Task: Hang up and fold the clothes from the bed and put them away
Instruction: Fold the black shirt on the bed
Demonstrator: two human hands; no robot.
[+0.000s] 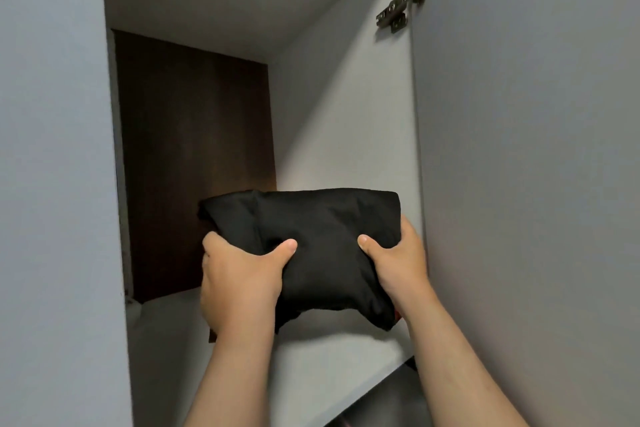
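**Folded black garment held at the open wardrobe shelf**

Head view, single frame.

- Centre of frame: folded black garment (pixel 311 246), a compact, wrinkled bundle, wider than tall. It sits between both hands, in front of the open compartment and above the grey shelf (pixel 166 340). A shadow lies on the shelf under it. Cannot tell whether its lower edge touches the shelf.
- Left hand (pixel 239 274), lower centre: grasps the left end of the bundle, thumb pressed on the near face, fingers curled round the edge and under it. Forearm rises from the bottom edge.
- Right hand (pixel 398 263), right of centre: grasps the right end, thumb laid on the near face, the other fingers hidden behind the fabric. A small red patch shows just below this wrist; cannot identify it.
- Centre left, behind the garment: dark brown back panel (pixel 194 163) of the compartment, with pale grey side wall and ceiling around it.
- Upper right: metal hinge (pixel 401 3) joining the side wall to the open grey door (pixel 519 149), which fills the right side.
- Left side: grey panel (pixel 52 184).
- Bottom right, below the shelf: something dark, indistinct.
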